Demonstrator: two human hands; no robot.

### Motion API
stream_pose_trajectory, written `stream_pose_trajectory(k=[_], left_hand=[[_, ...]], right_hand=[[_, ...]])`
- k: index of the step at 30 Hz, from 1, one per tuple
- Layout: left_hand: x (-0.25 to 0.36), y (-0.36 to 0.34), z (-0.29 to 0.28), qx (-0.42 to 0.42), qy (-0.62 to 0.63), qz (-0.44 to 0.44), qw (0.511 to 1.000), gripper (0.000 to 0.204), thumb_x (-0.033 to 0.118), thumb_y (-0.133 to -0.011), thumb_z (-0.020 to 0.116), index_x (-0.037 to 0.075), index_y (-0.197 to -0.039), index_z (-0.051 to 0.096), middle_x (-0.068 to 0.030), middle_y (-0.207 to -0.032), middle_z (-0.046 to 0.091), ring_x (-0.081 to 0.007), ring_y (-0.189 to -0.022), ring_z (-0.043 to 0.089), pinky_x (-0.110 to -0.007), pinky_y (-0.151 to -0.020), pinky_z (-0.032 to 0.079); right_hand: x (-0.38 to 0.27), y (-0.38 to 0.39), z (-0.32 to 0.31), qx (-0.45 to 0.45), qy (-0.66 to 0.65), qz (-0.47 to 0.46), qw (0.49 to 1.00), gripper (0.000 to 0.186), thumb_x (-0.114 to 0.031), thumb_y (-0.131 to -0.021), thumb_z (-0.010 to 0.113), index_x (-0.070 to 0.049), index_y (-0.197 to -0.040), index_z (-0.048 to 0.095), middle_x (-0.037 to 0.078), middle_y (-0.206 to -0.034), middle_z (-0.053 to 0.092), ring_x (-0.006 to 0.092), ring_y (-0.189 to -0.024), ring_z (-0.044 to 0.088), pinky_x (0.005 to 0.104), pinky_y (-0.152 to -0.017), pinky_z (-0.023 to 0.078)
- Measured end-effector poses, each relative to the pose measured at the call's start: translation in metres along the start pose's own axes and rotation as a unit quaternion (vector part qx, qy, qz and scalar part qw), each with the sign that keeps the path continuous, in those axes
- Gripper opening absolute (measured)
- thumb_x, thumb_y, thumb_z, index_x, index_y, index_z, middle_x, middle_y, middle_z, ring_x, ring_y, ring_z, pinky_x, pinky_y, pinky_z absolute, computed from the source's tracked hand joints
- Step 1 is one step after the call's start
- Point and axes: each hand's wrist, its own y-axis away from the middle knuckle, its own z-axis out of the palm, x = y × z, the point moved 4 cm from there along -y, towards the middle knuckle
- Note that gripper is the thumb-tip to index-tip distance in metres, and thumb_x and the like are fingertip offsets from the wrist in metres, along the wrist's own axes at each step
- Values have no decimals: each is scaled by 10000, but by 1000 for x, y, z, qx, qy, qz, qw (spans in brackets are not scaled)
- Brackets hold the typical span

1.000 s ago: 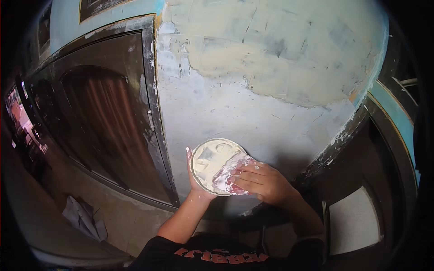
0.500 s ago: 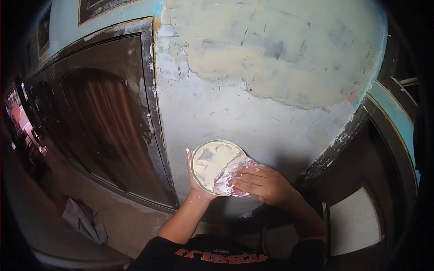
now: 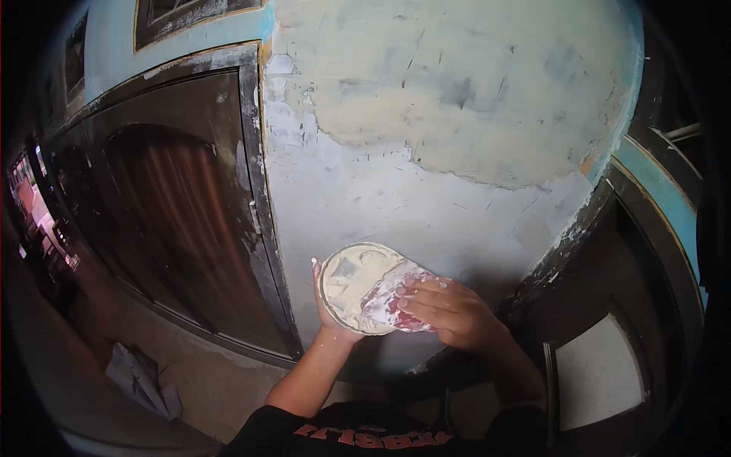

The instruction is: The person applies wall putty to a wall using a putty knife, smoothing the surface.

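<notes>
My left hand (image 3: 323,301) grips a round, shallow lid (image 3: 349,270) from its left and underside, with the thumb up along the rim. Cream-coloured putty is smeared across the lid's face. In my right hand (image 3: 454,311) is a flat, reddish putty scraper (image 3: 390,298) coated with white putty, lying over the lid's right side. White specks dot the fingers of the right hand. Beyond both hands stands a wall (image 3: 426,202), pale grey-white low down and cream putty-coloured above a ragged edge.
A dark wooden door (image 3: 164,198) with a worn frame is on the left. Crumpled pale sheets (image 3: 141,378) lie on the floor (image 3: 217,388) at lower left. To the right are dark woodwork (image 3: 582,263) and a pale panel (image 3: 600,373).
The lid and left hand have dropped slightly. The scraper and right hand have shifted a little rightward and down across the lid.
</notes>
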Motion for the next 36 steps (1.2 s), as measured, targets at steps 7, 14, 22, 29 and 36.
stream_pose_trajectory(k=[7, 14, 22, 29, 36], left_hand=[[-10, 7, 42, -139, 102, -87, 981, 928, 804, -935, 357, 80, -1504, 471, -224, -1532, 471, -490, -1366, 465, -671, -1123, 367], [-8, 14, 14, -37, -45, -101, 993, 1083, 914, -806, 418, 140, -1563, 386, -223, -1586, 382, -605, -1436, 292, -853, -1073, 214], [4, 27, 0, -42, -12, -90, 995, 1064, 884, -797, 492, 138, -1553, 413, -218, -1618, 339, -614, -1466, 203, -858, -1070, 200], [10, 25, 2, -31, -41, -65, 997, 1090, 934, -789, 408, 184, -1579, 362, -230, -1619, 328, -614, -1446, 260, -853, -1078, 209], [8, 22, -4, -12, -58, -63, 996, 1087, 938, -790, 400, 180, -1570, 381, -223, -1621, 327, -615, -1446, 259, -855, -1072, 214]], right_hand=[[-9, -27, -24, 198, -67, 25, 978, 544, 186, -746, 575, -1, -1252, 640, 176, -1223, 702, 359, -1125, 689, 424, -940, 561], [19, -97, -72, 320, 414, 2, 852, 474, 54, -829, 607, 24, -1302, 604, 187, -1260, 607, 377, -1191, 570, 436, -1031, 461], [65, -139, -65, 260, 505, 45, 822, 538, -62, -925, 572, -30, -1458, 504, 170, -1461, 492, 364, -1381, 454, 522, -1145, 359], [76, -136, -41, 236, 453, 56, 858, 545, -39, -920, 551, -28, -1462, 496, 179, -1540, 429, 385, -1453, 379, 574, -1176, 316], [60, -122, -28, 230, 456, 17, 859, 535, -54, -918, 556, -36, -1451, 516, 180, -1503, 479, 402, -1419, 425, 560, -1182, 309]])
